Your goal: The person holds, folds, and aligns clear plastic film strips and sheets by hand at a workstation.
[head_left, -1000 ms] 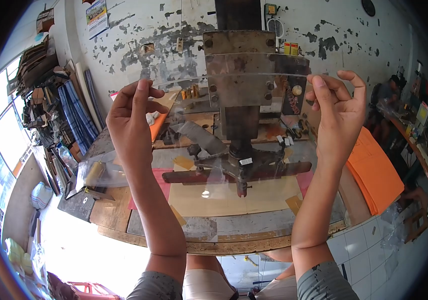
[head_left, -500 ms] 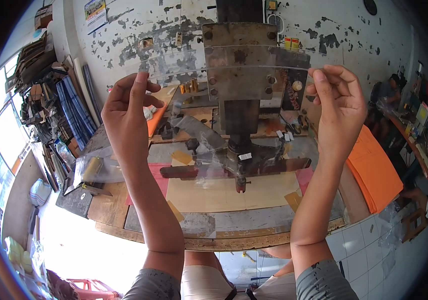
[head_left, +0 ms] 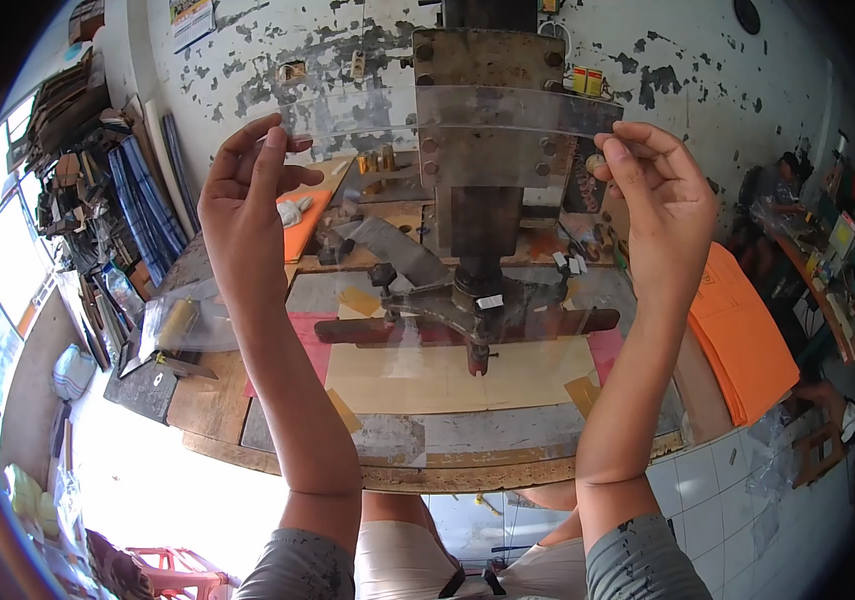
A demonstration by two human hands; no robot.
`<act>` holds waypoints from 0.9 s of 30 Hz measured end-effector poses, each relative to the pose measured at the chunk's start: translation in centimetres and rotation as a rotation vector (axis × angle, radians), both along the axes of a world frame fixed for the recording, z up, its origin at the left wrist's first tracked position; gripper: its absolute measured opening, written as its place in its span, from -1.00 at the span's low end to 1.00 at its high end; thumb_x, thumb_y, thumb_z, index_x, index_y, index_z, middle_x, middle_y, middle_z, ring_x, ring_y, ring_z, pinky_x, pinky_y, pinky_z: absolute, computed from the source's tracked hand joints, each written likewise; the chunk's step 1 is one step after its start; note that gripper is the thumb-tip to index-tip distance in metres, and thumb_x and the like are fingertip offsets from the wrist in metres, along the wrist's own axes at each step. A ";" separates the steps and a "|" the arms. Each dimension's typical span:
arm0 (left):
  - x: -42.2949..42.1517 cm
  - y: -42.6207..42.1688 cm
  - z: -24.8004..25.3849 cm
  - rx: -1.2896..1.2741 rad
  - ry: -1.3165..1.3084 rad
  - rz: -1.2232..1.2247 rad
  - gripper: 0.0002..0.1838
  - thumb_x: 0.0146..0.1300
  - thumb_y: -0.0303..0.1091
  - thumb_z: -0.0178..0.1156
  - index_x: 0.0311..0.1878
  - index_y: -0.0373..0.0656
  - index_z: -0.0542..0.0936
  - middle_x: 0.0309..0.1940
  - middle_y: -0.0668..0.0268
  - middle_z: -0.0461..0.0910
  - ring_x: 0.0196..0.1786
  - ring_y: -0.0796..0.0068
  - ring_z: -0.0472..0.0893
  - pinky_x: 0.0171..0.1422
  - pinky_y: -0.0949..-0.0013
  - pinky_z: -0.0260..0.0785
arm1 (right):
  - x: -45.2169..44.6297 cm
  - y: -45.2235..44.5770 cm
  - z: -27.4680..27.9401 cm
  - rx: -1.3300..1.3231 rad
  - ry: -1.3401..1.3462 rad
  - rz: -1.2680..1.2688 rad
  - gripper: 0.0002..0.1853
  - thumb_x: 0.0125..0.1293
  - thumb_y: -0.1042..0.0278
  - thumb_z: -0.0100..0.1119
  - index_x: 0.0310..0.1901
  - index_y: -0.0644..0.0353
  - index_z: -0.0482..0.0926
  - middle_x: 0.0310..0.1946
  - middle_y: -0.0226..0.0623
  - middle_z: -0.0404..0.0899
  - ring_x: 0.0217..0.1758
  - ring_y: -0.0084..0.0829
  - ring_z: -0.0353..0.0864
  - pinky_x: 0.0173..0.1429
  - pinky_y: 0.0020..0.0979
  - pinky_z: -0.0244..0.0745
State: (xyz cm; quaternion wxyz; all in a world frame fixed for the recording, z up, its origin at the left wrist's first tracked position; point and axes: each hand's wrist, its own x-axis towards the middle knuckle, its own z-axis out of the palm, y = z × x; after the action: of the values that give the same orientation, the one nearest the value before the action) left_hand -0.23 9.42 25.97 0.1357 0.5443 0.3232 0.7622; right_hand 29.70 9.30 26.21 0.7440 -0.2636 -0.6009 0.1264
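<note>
A clear plastic sheet (head_left: 388, 115) is stretched between my two raised hands, in front of a metal press (head_left: 483, 150). My left hand (head_left: 248, 190) pinches its upper left corner between thumb and fingers. At the upper right corner, my right hand (head_left: 660, 195) does the same. The sheet's lower part is so see-through that its bottom edge is hard to make out. Below, on the press bed, lies a cream-coloured board (head_left: 408, 385) with pieces of brown tape (head_left: 583, 393) at its sides and pink material (head_left: 310, 350) under it.
An orange stack (head_left: 743, 335) lies on the right of the bench. Another clear plastic piece (head_left: 213, 320) sits at the left, near a gold roll (head_left: 178, 325). A person (head_left: 783, 190) sits at the far right. A red stool (head_left: 178, 572) stands at lower left.
Both hands have shifted slightly left and up in view with the clear sheet still between them. The whole scene has moved a little as the camera tilted.
</note>
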 end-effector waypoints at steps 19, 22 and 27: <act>-0.3 0.5 0.0 -0.014 0.014 -0.009 -0.59 0.43 -0.26 0.32 0.23 -0.26 0.55 -0.08 0.23 0.72 -0.13 0.50 0.73 0.11 0.42 0.57 | 0.5 0.6 -0.2 0.021 -0.024 0.017 -0.71 0.42 0.47 0.33 0.11 0.33 0.56 -0.13 -0.23 0.75 -0.12 -0.56 0.71 -0.03 -0.54 0.51; -0.2 0.5 -0.1 -0.022 0.006 -0.023 -0.59 0.40 -0.28 0.35 0.21 -0.25 0.56 -0.06 0.21 0.72 -0.09 0.48 0.73 0.14 0.42 0.56 | 0.8 1.0 -0.2 0.051 -0.003 0.025 -0.64 0.41 0.45 0.35 0.16 0.33 0.50 -0.12 -0.21 0.75 -0.13 -0.55 0.71 0.01 -0.51 0.53; -0.4 0.5 -0.1 -0.031 0.051 -0.051 -0.57 0.38 -0.33 0.36 0.24 -0.27 0.53 -0.03 0.19 0.72 -0.03 0.46 0.72 0.17 0.41 0.56 | 0.9 1.3 -0.1 0.026 0.045 0.019 -0.63 0.39 0.50 0.35 0.15 0.37 0.50 -0.16 -0.18 0.76 -0.14 -0.55 0.70 0.05 -0.51 0.58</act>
State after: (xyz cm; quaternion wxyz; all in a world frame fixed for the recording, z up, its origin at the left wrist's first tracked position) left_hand -0.58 9.91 25.85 0.1554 0.5694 0.3243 0.7392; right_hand 30.58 10.56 26.13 0.7596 -0.2452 -0.5879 0.1315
